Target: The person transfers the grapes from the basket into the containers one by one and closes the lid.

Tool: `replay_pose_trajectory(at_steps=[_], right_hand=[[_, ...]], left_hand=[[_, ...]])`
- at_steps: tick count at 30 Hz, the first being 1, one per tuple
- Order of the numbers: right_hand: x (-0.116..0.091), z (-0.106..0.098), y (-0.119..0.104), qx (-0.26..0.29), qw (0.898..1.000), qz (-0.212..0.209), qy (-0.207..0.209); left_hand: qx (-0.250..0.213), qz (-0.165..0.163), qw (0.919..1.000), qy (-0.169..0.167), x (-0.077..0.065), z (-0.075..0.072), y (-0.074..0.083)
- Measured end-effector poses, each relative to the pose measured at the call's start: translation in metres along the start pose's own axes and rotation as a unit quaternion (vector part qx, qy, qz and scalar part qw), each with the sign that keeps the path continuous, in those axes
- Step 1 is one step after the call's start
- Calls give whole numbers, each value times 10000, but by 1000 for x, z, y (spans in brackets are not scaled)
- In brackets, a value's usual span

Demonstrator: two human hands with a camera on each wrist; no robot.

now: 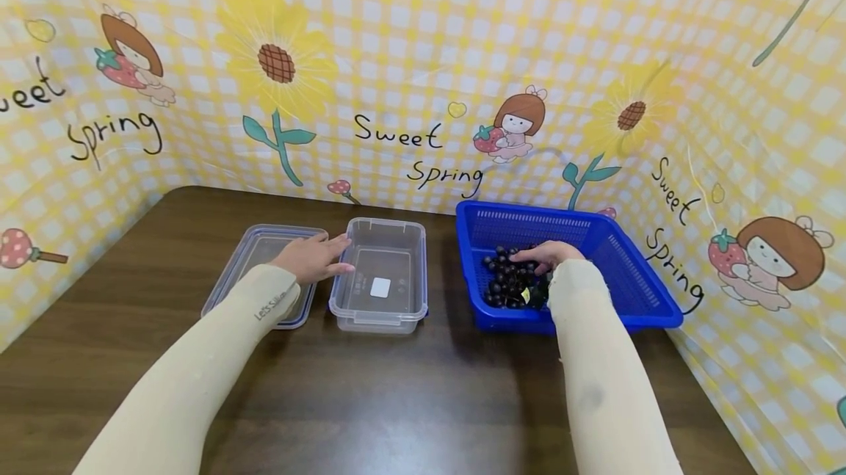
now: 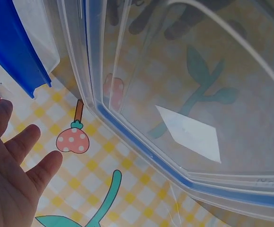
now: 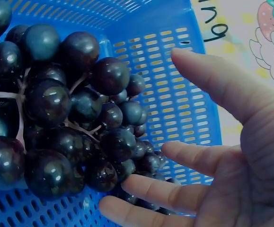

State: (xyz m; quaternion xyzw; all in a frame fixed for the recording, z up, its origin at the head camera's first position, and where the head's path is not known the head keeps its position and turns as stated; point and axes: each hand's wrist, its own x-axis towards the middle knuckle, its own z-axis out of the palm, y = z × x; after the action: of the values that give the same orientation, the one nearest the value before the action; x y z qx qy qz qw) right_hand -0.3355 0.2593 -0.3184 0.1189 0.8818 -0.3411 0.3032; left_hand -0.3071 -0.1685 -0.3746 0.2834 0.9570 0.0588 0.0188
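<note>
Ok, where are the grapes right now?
In the head view, the grapes lie in the left part of the blue basket, right of the clear container and beside the right hand.

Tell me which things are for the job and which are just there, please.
Probably for the job:
grapes, by the right hand
blue basket, holding them
clear box, by the left hand
clear lid, beside the box

Just there:
table, underneath
flowery cloth, behind
</note>
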Motion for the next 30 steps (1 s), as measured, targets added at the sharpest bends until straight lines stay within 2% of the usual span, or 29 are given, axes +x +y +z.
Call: replay_pose_trajectory(at_steps=[9, 16, 18, 20, 24, 27, 28, 30], right_hand=[[17, 10, 1, -724, 9973, -43, -134], [25, 18, -3, -1220, 9923, 199, 82], [25, 19, -5, -1361, 9903, 273, -34], [26, 20, -7, -1277, 9906, 358, -327], [29, 23, -6, -1283, 9895, 478, -464], [32, 24, -5, -1553, 9860, 272, -537], [34, 24, -5, -1764, 9818, 43, -698], [36, 22, -7, -1920, 9789, -224, -661]], left_hand=[[30, -89, 9999, -65, -2, 0, 1], [28, -109, 9999, -4, -1, 2, 0], [69, -124, 9999, 16, -1, 4, -1], [107, -137, 9998, 8, -1, 4, -1], [115, -143, 9998, -60, -2, 6, 1], [132, -107, 9998, -55, -2, 7, 0], [146, -103, 9998, -45, -2, 6, 0], [185, -110, 9998, -13, -3, 4, -1]])
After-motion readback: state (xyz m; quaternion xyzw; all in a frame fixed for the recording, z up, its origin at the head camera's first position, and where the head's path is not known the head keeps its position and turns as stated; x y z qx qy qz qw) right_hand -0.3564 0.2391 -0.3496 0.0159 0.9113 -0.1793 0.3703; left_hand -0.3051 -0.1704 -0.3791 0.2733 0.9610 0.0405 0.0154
